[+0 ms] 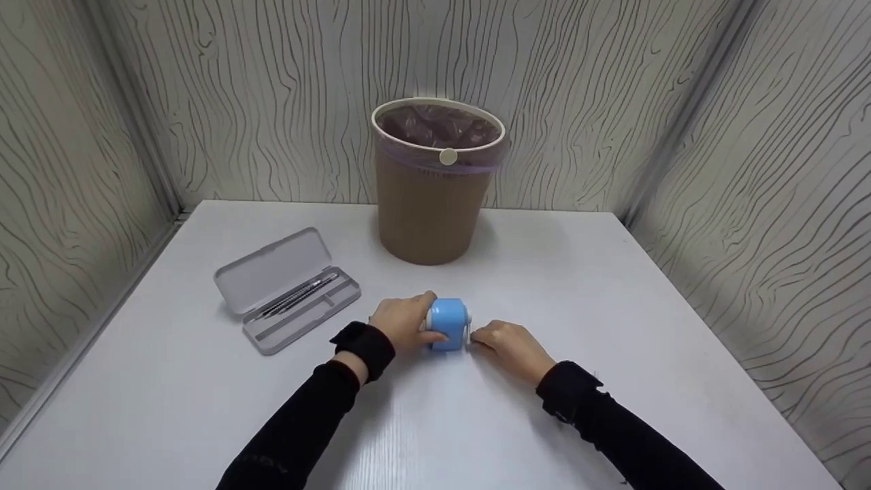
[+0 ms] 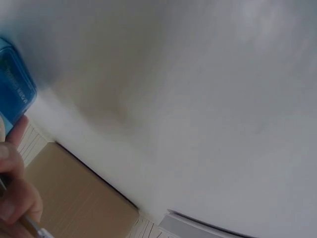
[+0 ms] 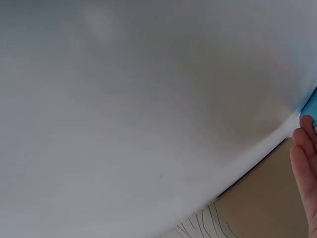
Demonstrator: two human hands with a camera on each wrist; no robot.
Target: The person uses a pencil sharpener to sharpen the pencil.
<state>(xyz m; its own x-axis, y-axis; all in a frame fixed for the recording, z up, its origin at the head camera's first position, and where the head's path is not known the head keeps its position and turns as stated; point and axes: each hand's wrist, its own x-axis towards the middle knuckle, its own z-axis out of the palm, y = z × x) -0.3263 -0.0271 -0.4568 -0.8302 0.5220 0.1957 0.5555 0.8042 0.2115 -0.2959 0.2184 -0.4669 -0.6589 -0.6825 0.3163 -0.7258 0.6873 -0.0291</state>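
Both hands on the blue pencil sharpener (image 1: 448, 324)

Left hand (image 1: 403, 321) has its grip wrapped round it mid-counter (image 1: 612, 286); right hand (image 1: 509, 344) pinches something at its side, in front of the lined bin (image 1: 435, 180).

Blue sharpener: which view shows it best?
The head view. It shows the whole blue sharpener on the table, with the left hand gripping one side and the right hand at the other. The left wrist view catches only a blue corner at its edge; the right wrist view shows just a sliver beside the fingers.
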